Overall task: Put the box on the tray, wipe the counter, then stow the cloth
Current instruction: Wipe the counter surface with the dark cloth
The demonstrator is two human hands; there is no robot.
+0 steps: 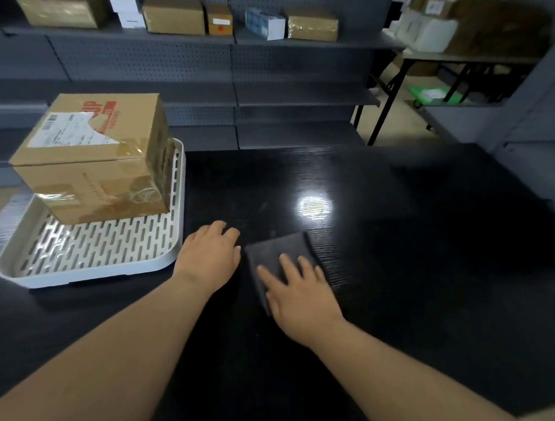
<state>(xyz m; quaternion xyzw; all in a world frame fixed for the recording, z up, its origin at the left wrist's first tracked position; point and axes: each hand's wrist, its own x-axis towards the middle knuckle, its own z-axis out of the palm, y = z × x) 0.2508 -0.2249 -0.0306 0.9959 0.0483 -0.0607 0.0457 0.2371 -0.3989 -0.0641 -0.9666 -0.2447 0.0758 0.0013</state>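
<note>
A taped cardboard box [95,160] with a shipping label stands on the far part of a white slotted tray [88,266] at the left of the black counter [410,246]. A folded dark grey cloth [278,251] lies flat on the counter just right of the tray. My right hand [301,293] presses flat on the cloth's near half, fingers spread. My left hand [210,255] rests on the counter between the tray and the cloth, fingers curled down, holding nothing.
Grey pegboard shelving [212,60] runs along the back, with several cardboard boxes [173,16] on its top shelf. A black-legged table [464,59] loaded with boxes stands at the back right. A lamp's glare [314,207] shines on the counter beyond the cloth.
</note>
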